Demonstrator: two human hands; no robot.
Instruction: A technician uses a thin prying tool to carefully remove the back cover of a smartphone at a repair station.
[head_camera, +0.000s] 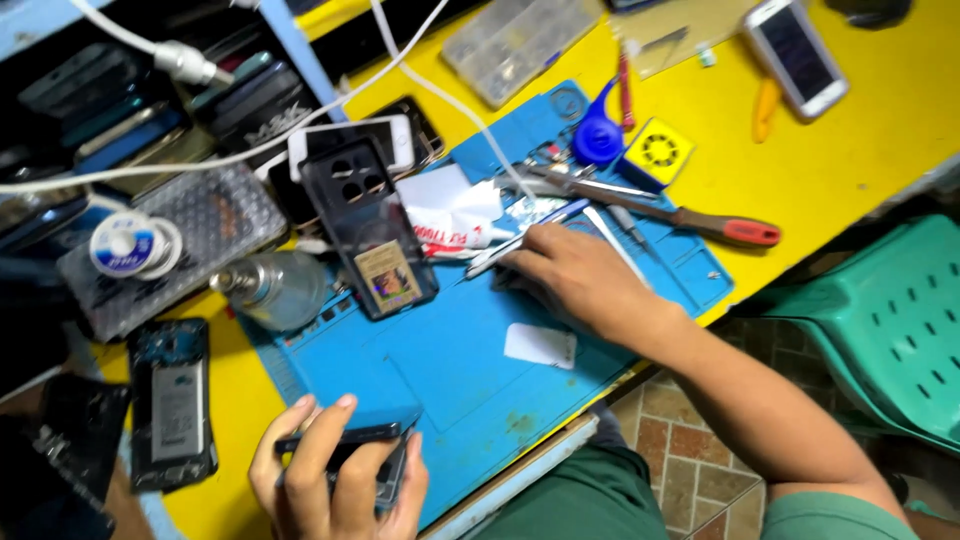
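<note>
My left hand (335, 485) is at the near edge of the blue work mat (450, 380) and grips a dark phone (345, 438) by its edges, tilted up off the mat. My right hand (570, 275) reaches across the mat, palm down. Its curled fingertips rest on a bundle of thin tools, a silver-and-blue pen-like tool (525, 235) among them. Whether the fingers grip one is hidden. A white plastic card (540, 345) lies on the mat just below that hand.
A dark clear phone case (370, 230), a white-and-red tube (455, 235), a red-handled screwdriver (720, 228), a metal bottle (275, 290) and an opened phone (172, 405) lie around the mat. A white phone (797, 50) lies on the yellow table. A green plastic stool (890, 320) stands at right.
</note>
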